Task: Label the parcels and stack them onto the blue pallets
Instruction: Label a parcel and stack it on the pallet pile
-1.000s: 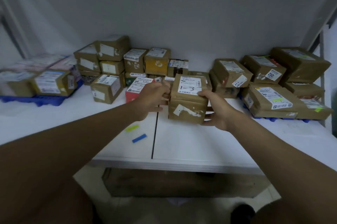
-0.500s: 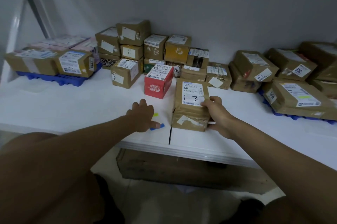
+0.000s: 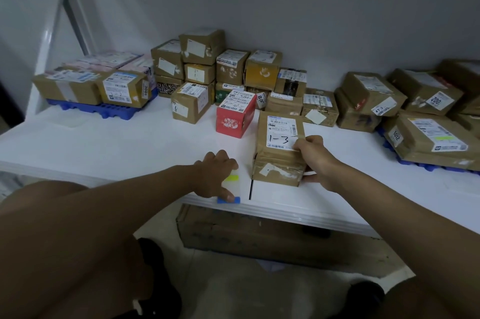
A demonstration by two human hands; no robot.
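Observation:
A brown parcel point(image 3: 278, 152) with a white label marked "1-3" stands on the white table point(image 3: 104, 142) near the front edge. My right hand point(image 3: 313, 160) grips its right side, fingers over the top and thumb low at the front. My left hand point(image 3: 217, 176) lies on the table left of the parcel, its fingers over a yellow sticky tab point(image 3: 232, 178) and its thumb on a blue tab point(image 3: 228, 200). One blue pallet point(image 3: 104, 111) at the far left and another point(image 3: 426, 165) at the right each carry brown parcels.
A red parcel point(image 3: 235, 117) stands just behind the "1-3" parcel. Several loose brown boxes point(image 3: 228, 69) are piled against the back wall. A large cardboard box point(image 3: 259, 235) sits on the floor under the table. White shelf posts point(image 3: 65, 7) rise at the left.
Both hands drew the "1-3" parcel from the pile toward the table front. My left hand then let go and moved down onto the coloured tabs; my right hand kept its grip.

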